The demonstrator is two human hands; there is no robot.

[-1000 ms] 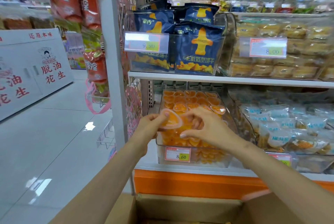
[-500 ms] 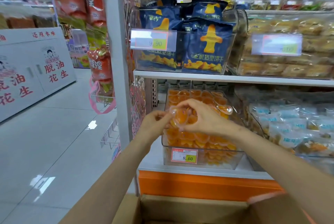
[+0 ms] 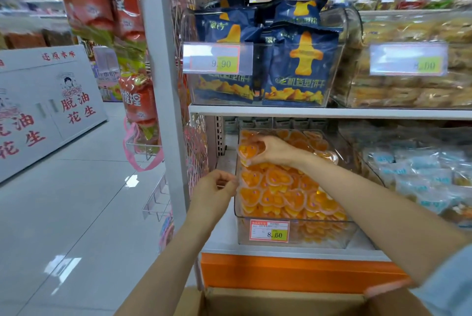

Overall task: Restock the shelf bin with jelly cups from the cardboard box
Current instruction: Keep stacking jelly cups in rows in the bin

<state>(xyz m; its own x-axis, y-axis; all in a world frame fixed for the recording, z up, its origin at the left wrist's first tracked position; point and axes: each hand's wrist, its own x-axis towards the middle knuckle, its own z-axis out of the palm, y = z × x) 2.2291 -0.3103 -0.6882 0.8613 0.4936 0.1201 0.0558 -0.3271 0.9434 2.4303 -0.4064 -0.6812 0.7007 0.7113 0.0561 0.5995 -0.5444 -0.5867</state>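
Observation:
A clear plastic shelf bin on the lower shelf is heaped with several orange heart-shaped jelly cups. My right hand reaches over the bin's far left part and grips orange jelly cups just above the pile. My left hand hovers at the bin's left outer wall, fingers loosely curled and holding nothing. The open cardboard box sits at the bottom of view, below the shelf; its contents are hidden.
A white shelf upright stands left of the bin, hung with red snack bags. Above, a bin of blue snack packs; to the right, bins of wrapped pastries. Open aisle floor lies left.
My right hand took the jelly cups from between both hands and moved up and back over the bin. My left hand let go and dropped to the bin's left side.

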